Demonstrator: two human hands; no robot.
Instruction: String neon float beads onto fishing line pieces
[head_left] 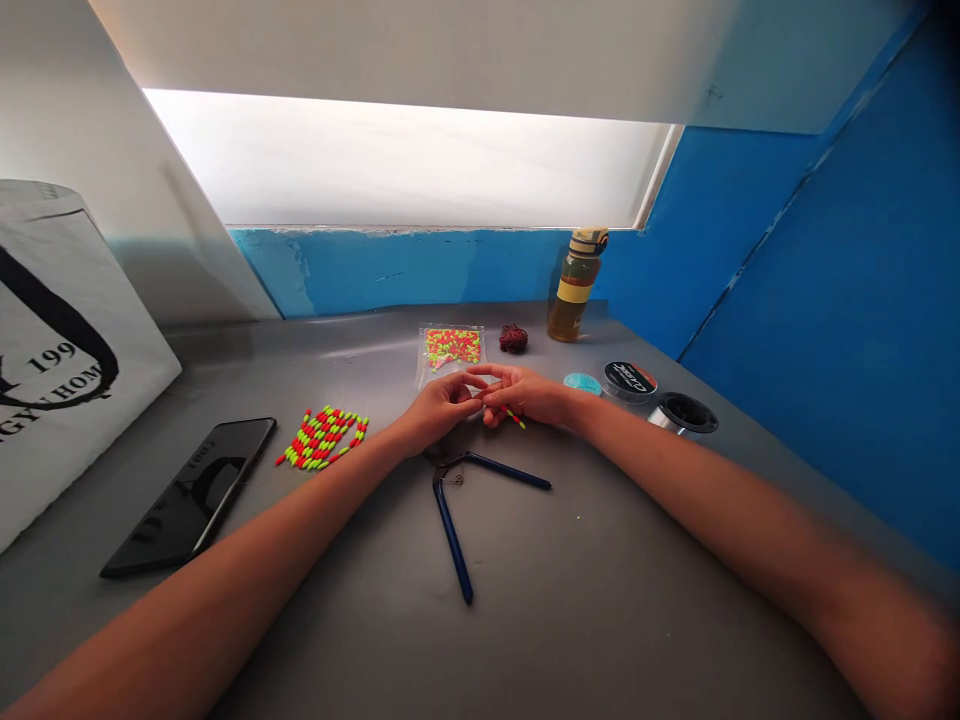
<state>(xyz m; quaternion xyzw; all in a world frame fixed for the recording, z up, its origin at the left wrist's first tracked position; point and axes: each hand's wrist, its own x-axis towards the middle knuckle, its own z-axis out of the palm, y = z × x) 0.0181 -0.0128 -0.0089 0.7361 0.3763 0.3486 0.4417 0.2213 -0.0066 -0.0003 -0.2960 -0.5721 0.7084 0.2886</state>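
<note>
My left hand (442,408) and my right hand (521,393) meet above the middle of the grey table. The fingers of my left hand are pinched together at my right fingertips; what lies between them is too small to make out. My right hand is closed on a few red and yellow-green beads (514,416), which stick out below its fingers. Just below the hands lie pliers with dark blue handles (453,540), spread apart. Behind the hands is a clear bag of small red and yellow-green beads (453,346). Strung beads (324,437) lie coiled at the left.
A black phone (196,495) and a white printed bag (67,350) are at the left. A dark red thread bundle (514,339), a bottle (575,290), a teal disc (583,384), a round black-labelled case (630,380) and a line spool (684,413) stand at the right.
</note>
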